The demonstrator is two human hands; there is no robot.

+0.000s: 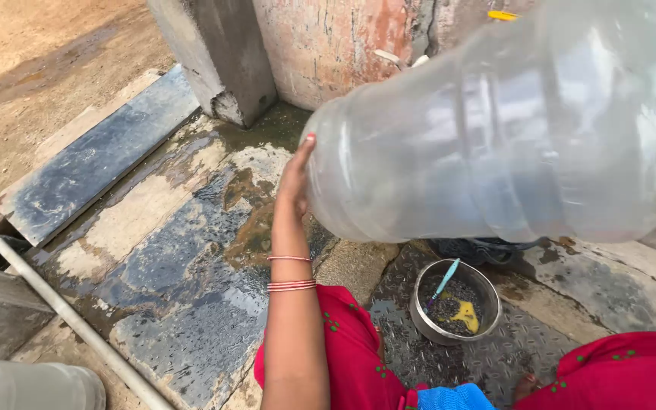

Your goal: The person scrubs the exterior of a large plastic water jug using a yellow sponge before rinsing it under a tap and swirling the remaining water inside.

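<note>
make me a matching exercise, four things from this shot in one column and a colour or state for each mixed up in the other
Things:
1. large plastic jug
2. metal bowl
3. bangles
4. stone slabs

Colour or state:
A. wet and stained
B. clear, tipped on its side, with the left hand on its base
C. red and white, on the wrist
D. on the ground, holding dark bits, a yellow piece and a blue-handled tool

Pairs: 1-B, 2-D, 3-C, 4-A
</note>
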